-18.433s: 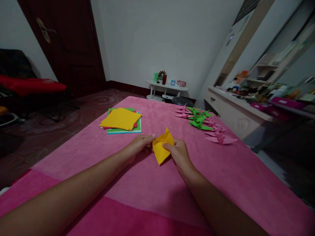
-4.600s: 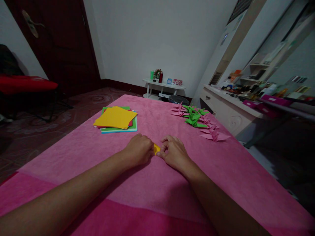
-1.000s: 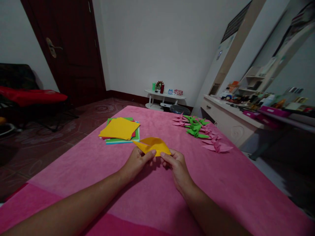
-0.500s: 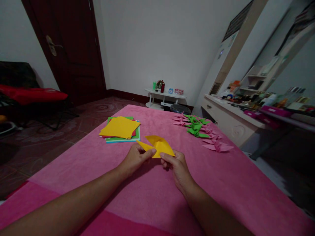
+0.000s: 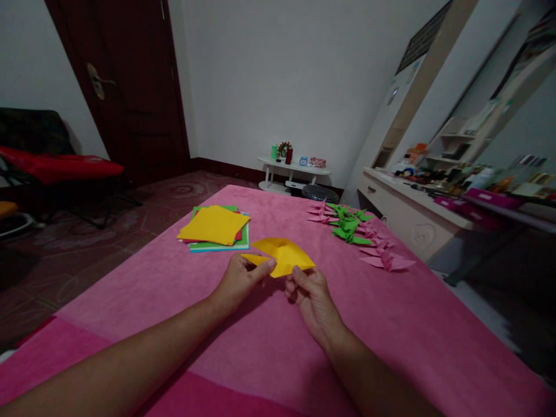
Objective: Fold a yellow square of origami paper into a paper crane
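A partly folded yellow paper piece (image 5: 282,255) is lifted a little above the pink cloth (image 5: 391,324) at the middle of the table. My left hand (image 5: 241,281) pinches its left point between thumb and fingers. My right hand (image 5: 310,295) pinches its near right edge. Both hands are closed on the paper, whose upper flap bulges open between them.
A stack of coloured paper squares (image 5: 215,227), yellow on top, lies at the far left of the cloth. Several folded pink and green paper cranes (image 5: 354,226) sit at the far right. A white dresser (image 5: 412,211) stands beyond the right edge, a dark door (image 5: 130,87) at back left.
Over the last second the yellow paper has spread wider between my hands, and its right side has swung out to the right. My right hand has shifted slightly right.
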